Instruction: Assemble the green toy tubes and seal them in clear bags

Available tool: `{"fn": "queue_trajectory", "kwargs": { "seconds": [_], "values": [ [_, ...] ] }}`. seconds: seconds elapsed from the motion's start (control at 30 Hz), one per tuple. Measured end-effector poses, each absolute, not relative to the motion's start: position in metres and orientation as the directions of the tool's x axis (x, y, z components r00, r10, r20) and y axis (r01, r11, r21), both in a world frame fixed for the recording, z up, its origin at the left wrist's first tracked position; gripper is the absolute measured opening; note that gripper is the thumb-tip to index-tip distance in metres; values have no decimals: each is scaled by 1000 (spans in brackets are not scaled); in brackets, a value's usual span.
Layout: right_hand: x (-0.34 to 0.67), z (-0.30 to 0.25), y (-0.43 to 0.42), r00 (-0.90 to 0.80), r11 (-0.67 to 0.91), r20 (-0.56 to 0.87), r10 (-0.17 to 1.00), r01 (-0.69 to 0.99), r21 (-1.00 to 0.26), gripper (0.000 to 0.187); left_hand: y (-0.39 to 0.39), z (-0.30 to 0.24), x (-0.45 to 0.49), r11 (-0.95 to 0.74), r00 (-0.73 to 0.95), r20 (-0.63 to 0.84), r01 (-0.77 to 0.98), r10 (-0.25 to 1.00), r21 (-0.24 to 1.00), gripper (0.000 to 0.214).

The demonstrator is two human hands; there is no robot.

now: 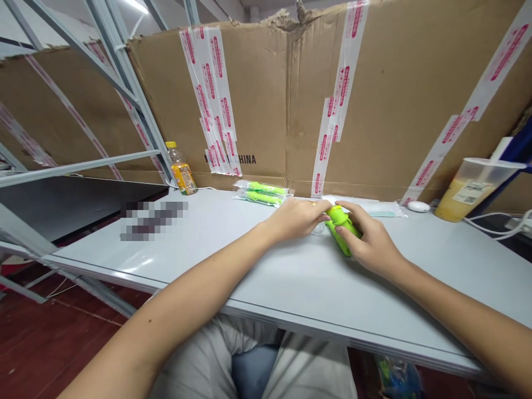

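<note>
A bright green plastic piece (341, 235) with a ribbed, threaded-looking neck stands tilted over the table, its exact kind unclear. My right hand (372, 238) grips it from the right, thumb and fingers around its upper part. My left hand (297, 219) is at the neck from the left, fingers pressed together. Whatever those left fingers pinch is hidden. Just below them, a small clear plastic item (319, 229) shows in part. Behind my left hand lie bright green pieces in clear bags (265, 195).
Tall cardboard (253, 100) walls the table's back. A juice bottle (183, 174) stands at the back left, near a metal frame (124, 66). At right are a plastic cup with yellow drink (459, 199), a white round case (418, 206), cables (494, 221) and a flat clear packet (384, 211).
</note>
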State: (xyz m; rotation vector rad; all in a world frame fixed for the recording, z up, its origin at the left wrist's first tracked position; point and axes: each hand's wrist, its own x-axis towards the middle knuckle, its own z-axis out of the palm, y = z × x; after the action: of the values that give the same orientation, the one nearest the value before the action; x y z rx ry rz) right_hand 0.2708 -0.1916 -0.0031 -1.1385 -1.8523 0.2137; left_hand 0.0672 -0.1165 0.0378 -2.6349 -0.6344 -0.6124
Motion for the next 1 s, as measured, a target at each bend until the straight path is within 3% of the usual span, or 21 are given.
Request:
{"fn": "queue_trajectory", "kwargs": {
  "seconds": [0.23,0.47,0.63,0.77,0.87,1.0],
  "values": [
    [269,0,-189,-157,530,591,791,658,-535,50,-106,26,65,-902,743,593,427,310,-63,27],
    [273,-3,-189,-97,509,595,798,636,-579,51,-104,33,76,-899,760,587,421,278,-119,30],
    [266,-1,-183,-121,501,583,803,668,-550,51,-98,15,71,-915,711,660,394,244,-87,32],
    [255,6,-169,-175,527,599,781,699,-483,50,-94,14,61,-892,653,679,453,335,4,31],
    [245,13,-163,-187,555,629,755,692,-461,48,-103,38,50,-857,650,613,508,450,89,26],
    [236,18,-169,-181,615,672,718,618,-490,48,-128,74,41,-855,679,531,473,507,212,17]
  ]
}}
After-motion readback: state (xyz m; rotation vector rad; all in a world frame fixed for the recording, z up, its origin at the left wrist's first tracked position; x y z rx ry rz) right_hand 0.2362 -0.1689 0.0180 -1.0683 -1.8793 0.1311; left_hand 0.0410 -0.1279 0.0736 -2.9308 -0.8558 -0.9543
